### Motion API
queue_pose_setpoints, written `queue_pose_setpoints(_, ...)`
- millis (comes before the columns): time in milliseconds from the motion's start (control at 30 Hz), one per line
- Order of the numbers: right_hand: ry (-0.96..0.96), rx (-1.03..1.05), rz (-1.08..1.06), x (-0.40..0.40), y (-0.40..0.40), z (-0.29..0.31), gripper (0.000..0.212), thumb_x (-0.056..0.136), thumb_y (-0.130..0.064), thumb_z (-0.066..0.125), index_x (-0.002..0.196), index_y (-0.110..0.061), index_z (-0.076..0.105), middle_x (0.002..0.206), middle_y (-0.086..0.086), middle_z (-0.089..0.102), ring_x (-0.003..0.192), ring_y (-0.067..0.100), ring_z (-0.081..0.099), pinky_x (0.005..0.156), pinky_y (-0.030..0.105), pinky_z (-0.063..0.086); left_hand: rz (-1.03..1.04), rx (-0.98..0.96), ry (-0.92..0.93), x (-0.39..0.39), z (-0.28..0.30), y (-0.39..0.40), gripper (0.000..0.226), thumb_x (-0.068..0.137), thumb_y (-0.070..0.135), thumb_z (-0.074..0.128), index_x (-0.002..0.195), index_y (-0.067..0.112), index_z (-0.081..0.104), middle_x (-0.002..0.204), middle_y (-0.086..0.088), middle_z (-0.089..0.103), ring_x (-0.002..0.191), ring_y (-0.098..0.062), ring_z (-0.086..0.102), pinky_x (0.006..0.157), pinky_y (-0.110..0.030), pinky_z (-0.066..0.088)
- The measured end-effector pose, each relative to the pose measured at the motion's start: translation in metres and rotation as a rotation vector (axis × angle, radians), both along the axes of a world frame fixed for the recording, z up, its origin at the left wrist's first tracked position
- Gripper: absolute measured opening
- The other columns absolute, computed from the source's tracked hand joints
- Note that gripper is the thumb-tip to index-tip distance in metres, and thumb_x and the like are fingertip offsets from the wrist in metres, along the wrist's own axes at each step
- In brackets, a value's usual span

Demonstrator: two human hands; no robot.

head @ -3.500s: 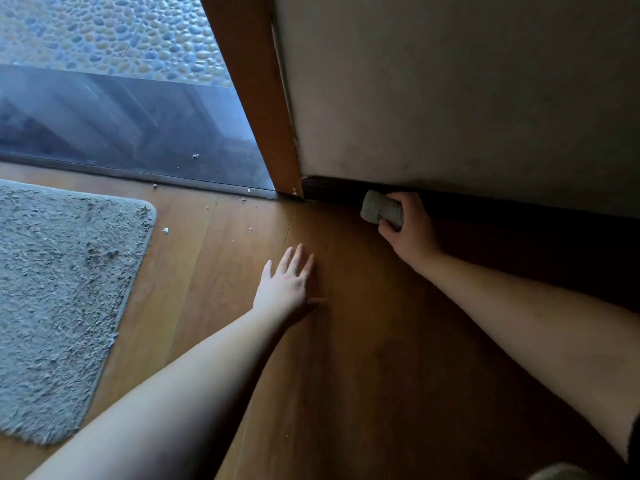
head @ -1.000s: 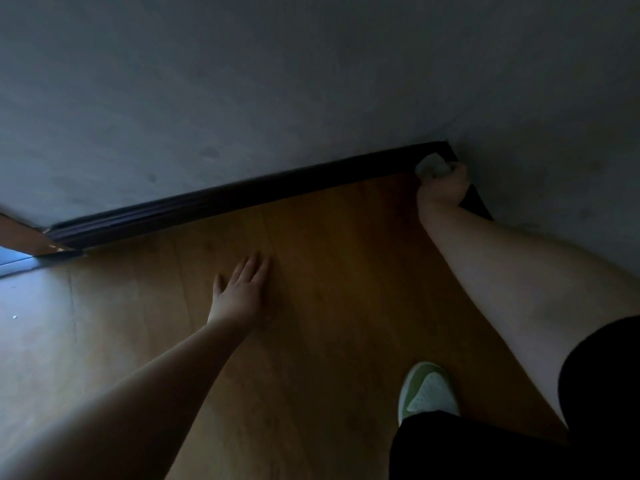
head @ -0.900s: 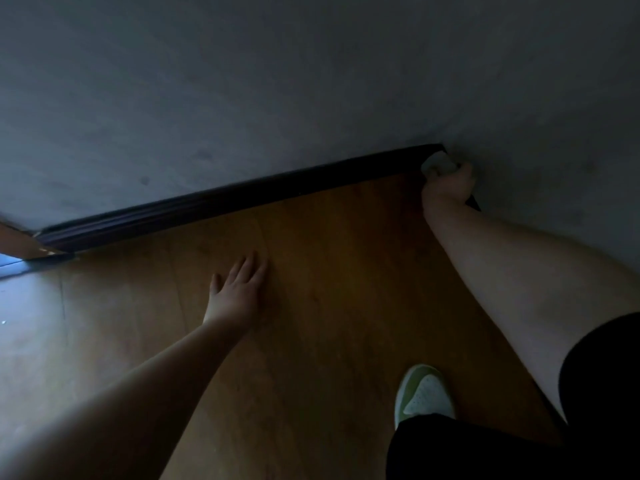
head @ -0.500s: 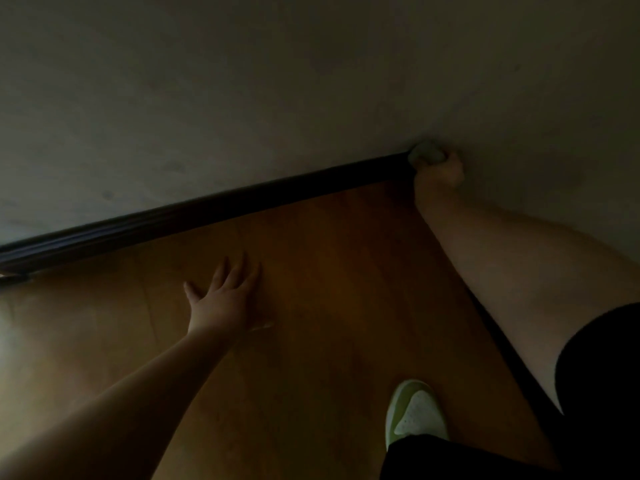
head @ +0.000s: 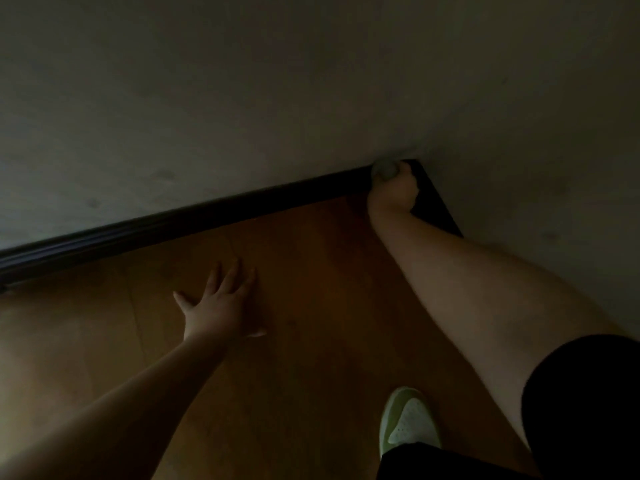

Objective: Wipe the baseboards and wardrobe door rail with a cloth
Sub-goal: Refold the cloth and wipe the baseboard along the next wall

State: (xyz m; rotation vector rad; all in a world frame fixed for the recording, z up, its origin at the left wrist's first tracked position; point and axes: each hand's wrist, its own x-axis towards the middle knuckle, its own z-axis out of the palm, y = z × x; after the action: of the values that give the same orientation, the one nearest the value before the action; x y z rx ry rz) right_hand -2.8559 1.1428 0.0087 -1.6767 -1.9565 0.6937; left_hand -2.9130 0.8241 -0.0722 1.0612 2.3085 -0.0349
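Observation:
A dark baseboard [head: 180, 225] runs along the foot of the pale wall to a room corner, then turns toward me along the right wall. My right hand [head: 393, 194] grips a small grey cloth [head: 383, 169] and holds it against the baseboard at that corner. Only the top of the cloth shows above my fingers. My left hand [head: 218, 306] lies flat on the wooden floor with fingers spread, well left of the cloth. No wardrobe door rail is in view.
The wooden floor [head: 311, 306] fills the lower middle. My foot in a green and white shoe [head: 408, 424] stands at the bottom right, beside my dark shorts. The pale wall [head: 242, 98] closes the corner on two sides. The light is dim.
My right hand slid the cloth rightward along the baseboard from the door frame to the corner. My left hand followed across the floor and its fingers have spread. The mat and doorway left view.

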Motion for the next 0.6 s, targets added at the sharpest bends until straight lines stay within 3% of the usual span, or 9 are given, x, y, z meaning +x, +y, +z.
queue_pose_setpoints(167, 0.042, -0.086, 0.194, -0.02, -0.07, -0.004, 0.034, 0.092, -0.015, 0.061, 0.126, -0.018, 0.062, 0.121, 0.009, 0.062, 0.107, 0.024, 0.06, 0.092, 0.035, 0.051, 0.01, -0.014, -0.001, 0.001, 0.003, 0.001, 0.116, 0.073, 0.072, 0.068, 0.154, 0.045, -0.01, 0.163, 0.009, -0.023, 0.15, -0.024, -0.023, 0.105, -0.082, 0.008)
queue_pose_setpoints(400, 0.065, -0.154, 0.332, -0.033, -0.106, -0.004, 0.036, 0.091, -0.019, 0.066, 0.126, -0.021, 0.06, 0.125, 0.007, 0.057, 0.11, 0.024, 0.057, 0.089, 0.029, 0.045, 0.024, -0.068, -0.038, 0.004, 0.01, 0.006, 0.116, 0.076, 0.068, 0.069, 0.155, 0.042, -0.013, 0.163, 0.011, -0.024, 0.15, -0.025, -0.022, 0.106, -0.08, 0.007)
queue_pose_setpoints(500, 0.083, -0.072, 0.331, -0.016, -0.092, -0.004, 0.038, 0.09, -0.022, 0.068, 0.127, -0.021, 0.059, 0.124, 0.005, 0.058, 0.109, 0.019, 0.058, 0.091, 0.03, 0.047, -0.023, -0.01, -0.005, 0.009, 0.008, -0.008, 0.105, 0.085, 0.072, 0.052, 0.155, 0.035, -0.017, 0.164, 0.007, -0.022, 0.151, -0.024, -0.019, 0.111, -0.074, 0.006)
queue_pose_setpoints(600, 0.038, -0.029, 0.173, 0.003, -0.058, -0.002, 0.04, 0.091, -0.022, 0.066, 0.13, -0.017, 0.058, 0.125, 0.009, 0.057, 0.111, 0.024, 0.059, 0.098, 0.04, 0.05, -0.202, 0.025, 0.135, 0.008, -0.001, -0.037, 0.092, 0.088, 0.078, 0.017, 0.146, 0.029, -0.035, 0.165, 0.002, -0.019, 0.153, -0.023, -0.012, 0.117, -0.066, 0.005)
